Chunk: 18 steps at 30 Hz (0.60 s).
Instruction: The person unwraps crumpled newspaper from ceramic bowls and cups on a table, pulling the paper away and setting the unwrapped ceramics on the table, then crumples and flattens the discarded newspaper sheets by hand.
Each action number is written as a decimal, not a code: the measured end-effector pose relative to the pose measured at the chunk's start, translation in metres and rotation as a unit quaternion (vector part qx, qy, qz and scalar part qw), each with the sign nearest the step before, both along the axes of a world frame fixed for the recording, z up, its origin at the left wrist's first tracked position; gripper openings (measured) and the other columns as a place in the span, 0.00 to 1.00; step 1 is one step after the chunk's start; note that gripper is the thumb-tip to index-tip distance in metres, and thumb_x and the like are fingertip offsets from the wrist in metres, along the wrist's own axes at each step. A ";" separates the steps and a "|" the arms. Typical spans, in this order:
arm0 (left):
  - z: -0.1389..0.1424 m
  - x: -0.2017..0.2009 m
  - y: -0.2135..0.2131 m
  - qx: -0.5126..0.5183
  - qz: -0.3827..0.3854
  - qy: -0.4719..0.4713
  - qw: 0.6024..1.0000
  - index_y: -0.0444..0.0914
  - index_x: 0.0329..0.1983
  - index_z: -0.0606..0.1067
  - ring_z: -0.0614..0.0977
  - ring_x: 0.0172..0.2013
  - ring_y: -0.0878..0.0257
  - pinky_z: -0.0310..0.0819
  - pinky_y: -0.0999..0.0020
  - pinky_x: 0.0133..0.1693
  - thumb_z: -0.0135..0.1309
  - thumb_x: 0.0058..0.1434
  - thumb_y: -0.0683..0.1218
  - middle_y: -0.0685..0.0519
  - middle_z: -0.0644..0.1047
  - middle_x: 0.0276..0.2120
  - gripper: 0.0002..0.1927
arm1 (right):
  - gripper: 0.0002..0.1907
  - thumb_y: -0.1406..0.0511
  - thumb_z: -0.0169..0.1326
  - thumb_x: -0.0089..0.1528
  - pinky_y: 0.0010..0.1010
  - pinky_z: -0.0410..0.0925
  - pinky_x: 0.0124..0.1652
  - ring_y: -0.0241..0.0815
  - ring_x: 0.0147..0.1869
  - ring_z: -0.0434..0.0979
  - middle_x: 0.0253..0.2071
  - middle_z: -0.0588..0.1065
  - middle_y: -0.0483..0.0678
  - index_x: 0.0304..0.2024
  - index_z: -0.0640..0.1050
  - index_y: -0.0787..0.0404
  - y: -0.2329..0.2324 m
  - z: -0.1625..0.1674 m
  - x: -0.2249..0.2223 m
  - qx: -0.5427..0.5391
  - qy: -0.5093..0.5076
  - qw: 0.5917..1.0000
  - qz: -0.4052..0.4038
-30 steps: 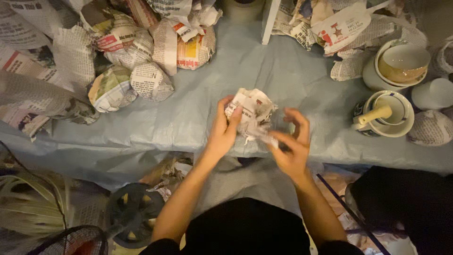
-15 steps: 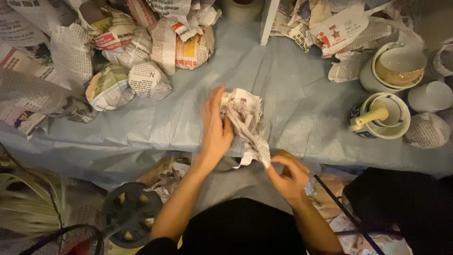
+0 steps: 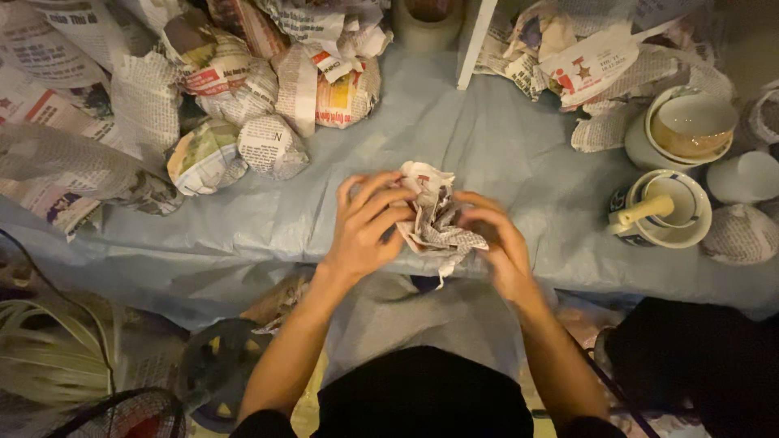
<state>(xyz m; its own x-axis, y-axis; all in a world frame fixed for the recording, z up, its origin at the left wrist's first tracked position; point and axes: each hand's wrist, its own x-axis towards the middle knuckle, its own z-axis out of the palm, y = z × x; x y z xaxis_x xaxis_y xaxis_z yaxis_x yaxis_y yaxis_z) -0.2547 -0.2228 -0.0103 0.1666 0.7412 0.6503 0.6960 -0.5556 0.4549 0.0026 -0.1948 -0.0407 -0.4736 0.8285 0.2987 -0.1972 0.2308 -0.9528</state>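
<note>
Fingers [image 3: 369, 199] of left hand [image 3: 365, 231] curled over the near-left side of a crumpled newspaper bundle [image 3: 436, 217], clenched on its paper; fingers [image 3: 479, 212] of right hand [image 3: 497, 243] bent round the opposite side, pressing the same bundle from 3 o'clock. Bundle pinched between both hands, just above the near edge of the bench [image 3: 268, 219], at centre of view, a torn paper tail hanging down at 6 o'clock; contents hidden by the wrapping. Forearms running in from 6 o'clock over a dark lap [image 3: 422, 397]. Off the bench at 8 o'clock: a round dark fan-like object [image 3: 215, 365], pale looped cords [image 3: 49, 357], loose newsprint scraps. Black bag or cloth [image 3: 690, 365] at 4 o'clock. Pale blue-grey sheet [image 3: 527, 146] covering the bench, wrinkled. At 3 o'clock, well apart from the right hand: a white cup with blue pattern [image 3: 665, 212], a cream-coloured handle lying across its mouth; just past it a larger bowl with amber inside [image 3: 690, 126] stacked on another vessel; a plain white lid or cup [image 3: 746, 177] at the far right, a newspaper-wrapped lump [image 3: 738, 234] beside it. At 10 o'clock: two wrapped balls [image 3: 235, 150] touching each other, near a heap of further wrapped parcels [image 3: 324, 73] reaching to 12 o'clock. Flat crumpled newspaper sheets [image 3: 57, 146] at 9 o'clock. White upright board [image 3: 475, 40] at 12 o'clock, more loose newsprint [image 3: 592, 65] at 1 o'clock.
</note>
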 end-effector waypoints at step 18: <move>0.020 -0.020 -0.052 0.021 -0.021 0.058 0.998 0.41 0.37 0.80 0.81 0.42 0.62 0.64 0.58 0.51 0.61 0.51 0.39 0.57 0.81 0.42 0.10 | 0.21 0.73 0.55 0.55 0.36 0.69 0.62 0.48 0.62 0.79 0.56 0.79 0.52 0.52 0.79 0.63 -0.001 0.028 0.025 0.107 -0.243 0.964 -0.008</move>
